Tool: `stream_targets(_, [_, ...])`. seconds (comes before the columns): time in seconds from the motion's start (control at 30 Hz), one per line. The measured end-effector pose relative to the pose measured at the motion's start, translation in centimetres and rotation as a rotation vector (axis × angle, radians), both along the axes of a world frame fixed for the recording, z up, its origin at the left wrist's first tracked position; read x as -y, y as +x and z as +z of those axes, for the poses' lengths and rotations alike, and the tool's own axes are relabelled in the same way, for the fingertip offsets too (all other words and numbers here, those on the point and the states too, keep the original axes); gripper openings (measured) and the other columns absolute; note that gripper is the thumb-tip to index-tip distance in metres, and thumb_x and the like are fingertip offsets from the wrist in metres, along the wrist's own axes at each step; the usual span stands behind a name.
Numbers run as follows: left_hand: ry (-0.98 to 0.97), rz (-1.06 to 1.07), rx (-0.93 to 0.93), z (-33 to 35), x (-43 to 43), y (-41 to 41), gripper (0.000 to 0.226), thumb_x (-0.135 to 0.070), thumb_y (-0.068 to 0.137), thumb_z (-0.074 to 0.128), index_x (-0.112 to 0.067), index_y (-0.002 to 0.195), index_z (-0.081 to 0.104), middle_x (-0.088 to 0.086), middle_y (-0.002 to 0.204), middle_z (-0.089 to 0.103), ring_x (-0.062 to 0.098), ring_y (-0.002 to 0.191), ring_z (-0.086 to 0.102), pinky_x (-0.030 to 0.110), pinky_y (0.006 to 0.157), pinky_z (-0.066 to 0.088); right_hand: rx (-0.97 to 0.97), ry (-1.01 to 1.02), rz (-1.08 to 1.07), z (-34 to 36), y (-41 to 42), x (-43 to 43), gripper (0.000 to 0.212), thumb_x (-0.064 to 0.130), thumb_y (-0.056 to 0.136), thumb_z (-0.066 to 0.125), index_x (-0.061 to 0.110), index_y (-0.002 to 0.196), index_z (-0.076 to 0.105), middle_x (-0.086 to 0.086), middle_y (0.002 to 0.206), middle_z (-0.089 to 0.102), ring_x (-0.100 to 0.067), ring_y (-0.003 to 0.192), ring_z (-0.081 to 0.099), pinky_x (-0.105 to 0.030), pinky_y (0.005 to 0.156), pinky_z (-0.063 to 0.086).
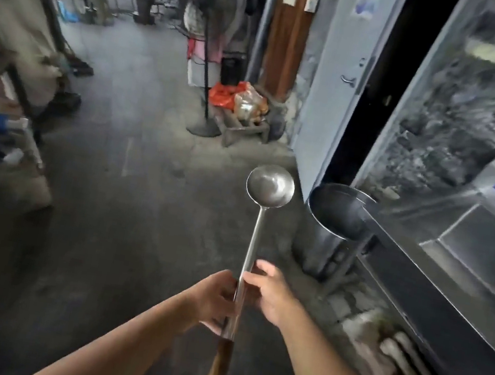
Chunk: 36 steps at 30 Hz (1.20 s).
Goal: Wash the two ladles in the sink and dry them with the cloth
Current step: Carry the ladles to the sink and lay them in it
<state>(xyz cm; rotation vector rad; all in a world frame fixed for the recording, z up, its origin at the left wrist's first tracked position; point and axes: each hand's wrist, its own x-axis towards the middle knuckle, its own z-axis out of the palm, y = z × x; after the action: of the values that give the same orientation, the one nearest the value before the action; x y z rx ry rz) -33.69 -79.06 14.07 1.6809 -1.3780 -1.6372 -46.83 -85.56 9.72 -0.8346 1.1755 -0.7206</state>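
1. Rough grey concrete floor (110, 213) lies below.
2. Steel ladle (253, 237), round-bowled, wooden-gripped, points forward above it.
3. Left hand (214, 299) grips its handle; right hand (269, 295) pinches the slim shaft.

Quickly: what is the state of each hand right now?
Left hand: closed around the ladle, at its handle.
Right hand: pinches the same ladle's metal shaft.

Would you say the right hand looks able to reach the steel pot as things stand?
Probably yes: nothing stands between the right hand and the pot, ahead and to its right. It holds the ladle together with the left hand, though, so it would have to let go first.
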Motion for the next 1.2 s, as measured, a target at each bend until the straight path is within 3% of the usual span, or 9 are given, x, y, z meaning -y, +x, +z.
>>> stream_targets(0.17, [0.033,-0.207,-0.023,-1.7,10.6,-6.9,0.022,0.000,0.089,0.059,-0.020,0.098,0.061,0.004,0.094,0.063,0.026,0.091,0.069,0.049,0.076,0.060,0.004,0.027,-0.268,-1.0,-7.9,7.0,0.030,-0.011,0.088,0.057,0.018,0.094,0.055,-0.006,0.087,0.064,-0.018,0.071,0.062,-0.034,0.065,0.053])
stream_targets(0.3, [0.073,-0.335,-0.032,-3.3,20.4,-11.2,0.041,0.000,0.085,0.065,-0.018,0.119,0.052,0.012,0.105,0.067,0.030,0.091,0.072,0.052,0.072,0.060,-0.030,0.035,-0.409,-1.3,-13.4,13.7,0.027,-0.004,0.090,0.058,0.011,0.112,0.058,-0.005,0.084,0.067,-0.017,0.066,0.066,-0.033,0.060,0.055])
stream_targets(0.4, [0.108,-0.452,-0.046,-3.7,27.2,-15.4,0.038,0.003,0.084,0.064,-0.021,0.112,0.055,0.011,0.100,0.068,0.032,0.089,0.073,0.051,0.067,0.061,-0.043,0.051,-0.511,-1.4,-17.1,18.3,0.024,-0.001,0.092,0.058,0.011,0.113,0.061,-0.005,0.082,0.071,-0.017,0.065,0.068,-0.030,0.057,0.056])
stream_targets(0.57, [0.128,-0.585,-0.080,-2.9,33.7,-21.8,0.034,0.008,0.086,0.061,-0.016,0.109,0.054,0.010,0.098,0.066,0.030,0.086,0.071,0.046,0.067,0.062,-0.081,0.042,-0.679,-1.3,-22.4,22.8,0.024,0.005,0.089,0.064,0.010,0.113,0.064,-0.007,0.084,0.073,-0.023,0.075,0.069,-0.042,0.079,0.058])
stream_targets(0.67, [0.169,-0.621,-0.153,-2.9,37.1,-25.8,0.043,0.008,0.084,0.066,-0.016,0.116,0.051,0.015,0.105,0.067,0.030,0.087,0.072,0.045,0.066,0.062,-0.108,0.027,-0.767,-0.9,-26.1,24.8,0.022,0.006,0.091,0.063,0.005,0.112,0.066,-0.009,0.084,0.071,-0.018,0.067,0.066,-0.025,0.053,0.049])
stream_targets(0.77, [0.173,-0.664,-0.163,-3.4,40.2,-30.4,0.048,0.008,0.083,0.067,-0.014,0.121,0.050,0.017,0.106,0.067,0.031,0.087,0.071,0.043,0.062,0.061,-0.094,0.031,-0.850,-1.7,-30.4,27.1,0.024,0.005,0.090,0.064,0.001,0.113,0.066,-0.010,0.084,0.070,-0.017,0.064,0.065,-0.022,0.052,0.048])
stream_targets(0.87, [0.178,-0.712,-0.154,-4.3,43.5,-35.4,0.045,0.006,0.084,0.066,-0.013,0.122,0.051,0.013,0.105,0.066,0.030,0.091,0.069,0.040,0.061,0.060,-0.072,0.068,-0.881,-3.0,-35.5,30.1,0.025,0.005,0.089,0.065,0.001,0.113,0.067,-0.015,0.095,0.073,-0.025,0.076,0.068,-0.029,0.063,0.052])
stream_targets(1.1, [0.227,-0.726,-0.022,-6.4,51.9,-49.5,0.036,-0.002,0.086,0.068,-0.018,0.117,0.056,0.005,0.091,0.069,0.020,0.079,0.070,0.037,0.070,0.061,0.021,0.161,-0.871,-6.9,-49.0,38.1,0.021,0.002,0.091,0.056,0.002,0.110,0.066,-0.020,0.107,0.072,-0.028,0.090,0.069,-0.031,0.067,0.054])
stream_targets(1.2, [0.298,-0.721,0.022,-7.1,54.4,-53.8,0.037,-0.005,0.087,0.068,-0.015,0.121,0.058,0.010,0.102,0.070,0.023,0.087,0.069,0.035,0.070,0.061,0.061,0.241,-0.863,-8.7,-53.0,40.6,0.021,0.005,0.090,0.057,0.006,0.108,0.068,-0.016,0.106,0.074,-0.027,0.091,0.070,-0.032,0.070,0.056])
